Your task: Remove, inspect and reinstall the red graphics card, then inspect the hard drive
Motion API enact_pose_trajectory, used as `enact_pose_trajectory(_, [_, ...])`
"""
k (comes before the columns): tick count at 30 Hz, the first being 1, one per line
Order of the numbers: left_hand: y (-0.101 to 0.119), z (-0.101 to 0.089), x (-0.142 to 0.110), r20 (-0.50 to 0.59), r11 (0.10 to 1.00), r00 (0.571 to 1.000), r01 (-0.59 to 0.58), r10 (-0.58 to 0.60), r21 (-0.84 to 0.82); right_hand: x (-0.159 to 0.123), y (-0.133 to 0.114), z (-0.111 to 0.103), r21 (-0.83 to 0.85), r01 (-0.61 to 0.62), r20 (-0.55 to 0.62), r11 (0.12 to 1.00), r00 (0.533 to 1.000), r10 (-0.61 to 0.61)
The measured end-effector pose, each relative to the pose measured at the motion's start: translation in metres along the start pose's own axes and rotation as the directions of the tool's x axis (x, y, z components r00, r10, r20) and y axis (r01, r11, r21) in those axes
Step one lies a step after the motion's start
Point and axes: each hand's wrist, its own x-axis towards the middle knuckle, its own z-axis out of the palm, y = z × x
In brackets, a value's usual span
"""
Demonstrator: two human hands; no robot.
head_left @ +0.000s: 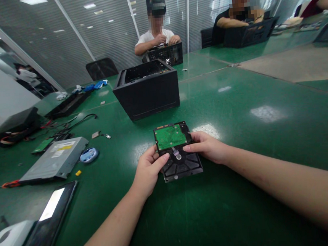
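Flat black metal hard drive [179, 157]: between the 2 hands, over the near side of the glossy green table [230, 197], its green circuit board [169, 137] face up; it appears already free of any housing, with no cable or bracket on it.
Bare left hand [149, 166]: grasping the drive's left edge, thumb on the upper face.
Bare right hand [209, 146]: grasping the right edge, thumb likewise on top.
Large black box-shaped computer case [152, 93]: beyond the drive and apart from it, top side uncovered; how much remains inside cannot be told.
Silver-grey metal optical drive [52, 159]: lying on the table at left, outside the case, so that part seems dealt with or set aside.
Red-and-black-handled screwdriver [11, 184]: beside the optical drive, touched by neither hand.
Stage: judged partway; parts lie out, while the hard drive is not yet set down or fixed to anything.
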Motion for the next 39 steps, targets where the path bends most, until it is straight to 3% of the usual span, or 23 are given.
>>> enact_pose_trajectory(7, [-0.0046,-0.0068,0.0036,0.044,1.0,0.999,0.008,-0.008,-0.002,0.002,-0.0033,-0.005,-0.146,-0.025,0.048,0.989,0.998,0.033])
enact_pose_trajectory(39, [-0.0078,-0.0058,0.0039,0.032,1.0,0.999,-0.018,0.017,0.012,0.0023,-0.0016,-0.005,-0.104,-0.009,0.053,0.995,0.999,0.014])
